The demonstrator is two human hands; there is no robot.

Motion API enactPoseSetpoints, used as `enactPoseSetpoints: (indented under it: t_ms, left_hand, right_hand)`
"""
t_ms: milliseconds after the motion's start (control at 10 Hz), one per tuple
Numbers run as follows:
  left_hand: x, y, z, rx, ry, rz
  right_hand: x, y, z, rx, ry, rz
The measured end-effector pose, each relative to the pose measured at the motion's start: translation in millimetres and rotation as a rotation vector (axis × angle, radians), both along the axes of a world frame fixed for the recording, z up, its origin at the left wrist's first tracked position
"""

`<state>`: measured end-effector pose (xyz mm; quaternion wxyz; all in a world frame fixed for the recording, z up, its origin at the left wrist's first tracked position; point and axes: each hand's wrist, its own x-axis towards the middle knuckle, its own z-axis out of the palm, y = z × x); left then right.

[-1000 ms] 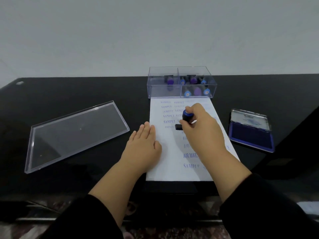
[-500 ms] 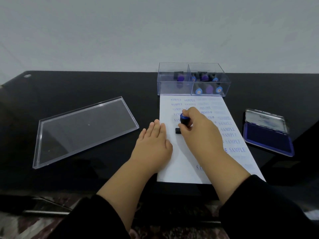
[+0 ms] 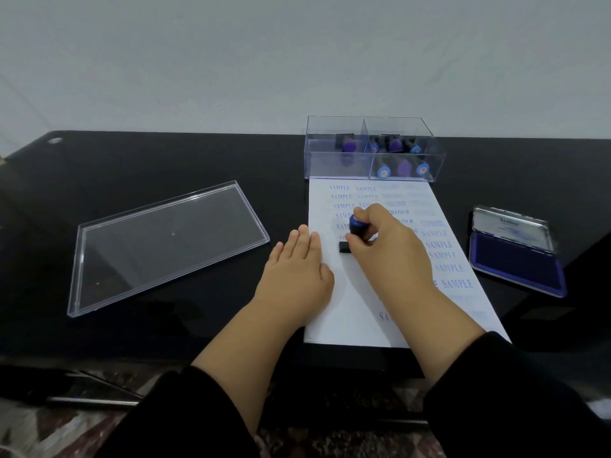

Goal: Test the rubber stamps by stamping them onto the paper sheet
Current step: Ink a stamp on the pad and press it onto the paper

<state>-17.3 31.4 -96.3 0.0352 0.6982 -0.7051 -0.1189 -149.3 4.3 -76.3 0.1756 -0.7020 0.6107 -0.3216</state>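
A white paper sheet (image 3: 357,312) lies on the black table, covered with several blue prints reading SAMPLE and FRAGILE. My right hand (image 3: 386,246) grips a rubber stamp (image 3: 355,231) with a blue knob and a black base, its base down on the left part of the sheet. My left hand (image 3: 297,269) lies flat with straight fingers on the sheet's left edge. A clear plastic box (image 3: 373,173) at the sheet's far end holds several more stamps with blue and purple knobs. An open blue ink pad (image 3: 515,262) sits to the right of the sheet.
The box's clear lid (image 3: 158,242) lies upside down on the table at the left. The black table (image 3: 165,160) ends at a grey wall behind. Its front edge runs under my forearms, with patterned floor below.
The camera view has shifted, so the scene sits further right. My right hand still holds the stamp down at about the same spot on the sheet. My left hand stays flat.
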Motion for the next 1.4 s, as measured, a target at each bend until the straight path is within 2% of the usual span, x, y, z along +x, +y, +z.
enactPoseSetpoints:
  t_ms: [400, 700, 900, 1400]
  left_hand:
    - [0.0, 0.7, -1.2, -0.006, 0.029, 0.006]
    - [-0.2, 0.3, 1.6, 0.011, 0.026, 0.013]
    - [-0.9, 0.8, 3.6, 0.017, 0.033, 0.017]
    - [-1.9, -3.1, 1.9, 0.022, 0.032, 0.044]
  right_hand:
    - [-1.4, 2.1, -2.0, -0.046, 0.025, 0.034]
    - [-29.8, 0.4, 20.5, -0.056, -0.263, -0.085]
    - [-52.7, 4.1, 20.1, -0.055, -0.291, -0.129]
    - [-66.8, 13.3, 23.6, -0.052, -0.386, -0.085]
